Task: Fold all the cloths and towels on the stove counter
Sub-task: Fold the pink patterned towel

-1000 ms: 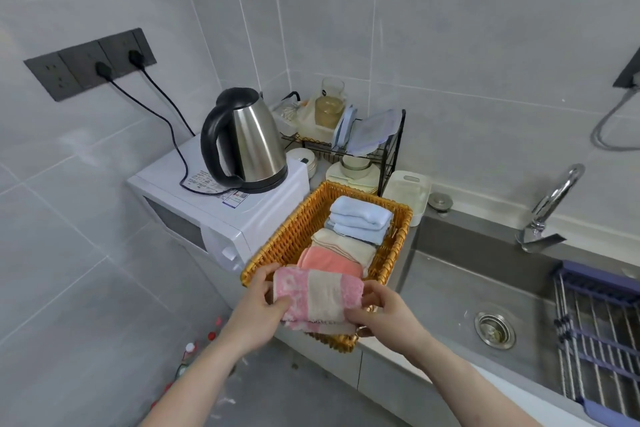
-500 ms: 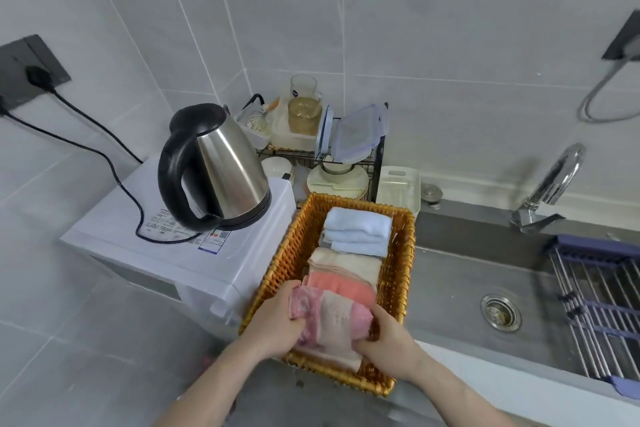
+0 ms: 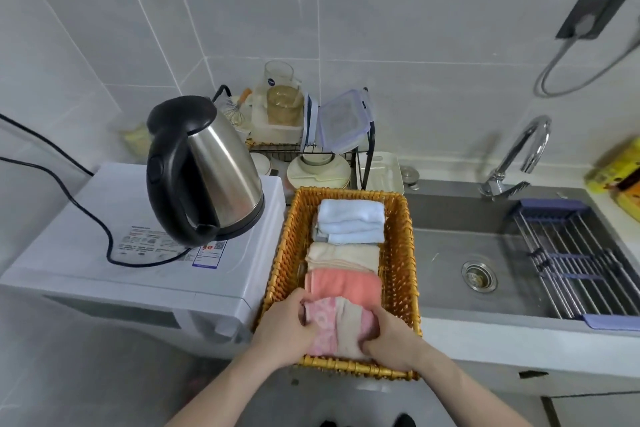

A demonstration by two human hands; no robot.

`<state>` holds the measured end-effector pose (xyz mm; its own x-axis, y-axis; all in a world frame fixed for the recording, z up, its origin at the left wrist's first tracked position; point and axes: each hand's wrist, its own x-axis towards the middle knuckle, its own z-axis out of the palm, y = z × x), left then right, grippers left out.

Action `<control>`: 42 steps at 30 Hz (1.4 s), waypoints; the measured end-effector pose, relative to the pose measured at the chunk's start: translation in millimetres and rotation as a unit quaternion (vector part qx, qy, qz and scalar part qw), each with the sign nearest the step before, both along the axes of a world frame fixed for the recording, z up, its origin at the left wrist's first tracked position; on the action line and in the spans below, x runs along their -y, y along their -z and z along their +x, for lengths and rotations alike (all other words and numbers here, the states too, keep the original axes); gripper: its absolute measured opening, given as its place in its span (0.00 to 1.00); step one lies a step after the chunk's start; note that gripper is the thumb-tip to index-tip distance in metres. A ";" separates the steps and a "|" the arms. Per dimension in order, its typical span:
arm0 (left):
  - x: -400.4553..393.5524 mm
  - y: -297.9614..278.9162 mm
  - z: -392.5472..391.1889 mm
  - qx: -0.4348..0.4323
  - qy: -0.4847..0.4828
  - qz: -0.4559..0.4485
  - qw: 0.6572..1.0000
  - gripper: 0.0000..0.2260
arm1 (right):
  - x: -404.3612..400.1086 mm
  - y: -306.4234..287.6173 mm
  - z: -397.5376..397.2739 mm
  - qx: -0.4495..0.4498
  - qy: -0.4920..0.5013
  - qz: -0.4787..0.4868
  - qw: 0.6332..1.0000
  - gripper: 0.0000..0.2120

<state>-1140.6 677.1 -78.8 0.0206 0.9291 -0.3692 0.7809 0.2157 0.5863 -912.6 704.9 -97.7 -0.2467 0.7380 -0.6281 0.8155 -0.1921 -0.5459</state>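
Note:
A folded pink and beige towel [image 3: 341, 326] lies at the near end of the wicker basket [image 3: 401, 253]. My left hand [image 3: 285, 329] grips its left side and my right hand [image 3: 391, 340] grips its right side, both inside the basket. Behind it, in a row, lie a folded salmon towel [image 3: 343, 282], a folded cream towel [image 3: 343, 256] and folded light blue towels [image 3: 351, 220] at the far end.
A steel kettle [image 3: 214, 170] stands on a white microwave [image 3: 138, 253] left of the basket. A dish rack [image 3: 311, 135] with jars and lids is behind. The sink [image 3: 485, 253], its tap [image 3: 519, 156] and a drying rack [image 3: 571, 253] lie to the right.
Both hands have lowered the pink and beige towel from above the basket's near rim down into the basket, in front of the salmon towel. The camera has tilted downward.

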 end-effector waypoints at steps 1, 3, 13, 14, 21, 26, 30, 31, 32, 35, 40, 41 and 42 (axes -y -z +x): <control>-2.2 0.3 -2.7 0.006 -0.005 0.002 1.000 0.17 | 0.0 -1.0 -0.9 0.004 0.003 -0.003 1.000 0.35; -4.3 2.8 -8.7 0.000 0.006 -0.011 1.000 0.17 | 0.7 -2.4 -2.1 0.010 0.004 -0.005 1.000 0.35; -5.3 11.2 -8.0 -0.033 0.064 0.003 0.997 0.17 | 3.6 -3.5 -8.8 0.033 0.041 0.020 0.998 0.22; -5.0 10.8 -8.0 -0.012 0.061 0.008 0.998 0.16 | 2.8 -4.6 -8.5 0.027 0.049 0.022 0.998 0.18; -5.0 15.2 -12.7 0.024 0.018 0.004 1.000 0.06 | 0.2 -12.7 -7.4 0.000 0.049 0.026 0.998 0.11; -7.6 17.5 -12.7 -0.065 0.063 0.001 0.996 0.15 | -1.0 -7.4 -12.0 0.076 0.020 0.019 0.997 0.22; -8.7 15.8 -7.6 -0.081 0.059 0.034 0.994 0.16 | 7.0 -7.2 -10.8 0.063 0.034 0.060 0.996 0.37; -7.5 15.8 -8.1 -0.082 0.056 0.045 0.994 0.16 | 10.1 -7.1 -8.9 0.044 0.045 0.084 0.994 0.38; -5.8 15.8 -9.0 -0.083 0.059 0.061 0.993 0.17 | 13.4 -6.6 -6.9 0.024 0.056 0.119 0.991 0.36; 3.2 14.2 -13.2 -0.070 0.095 0.120 0.986 0.14 | 24.7 -0.2 -5.0 -0.009 0.045 0.230 0.972 0.23; 18.7 26.4 -14.7 -0.067 0.192 0.071 0.977 0.16 | 43.0 19.0 -10.1 0.024 -0.009 0.209 0.978 0.17; 20.0 27.2 -15.0 -0.066 0.191 0.058 0.978 0.17 | 44.6 20.5 -10.9 0.025 -0.007 0.208 0.978 0.17; 20.5 27.4 -14.9 -0.066 0.188 0.052 0.979 0.17 | 45.9 20.8 -11.3 0.024 -0.002 0.208 0.978 0.17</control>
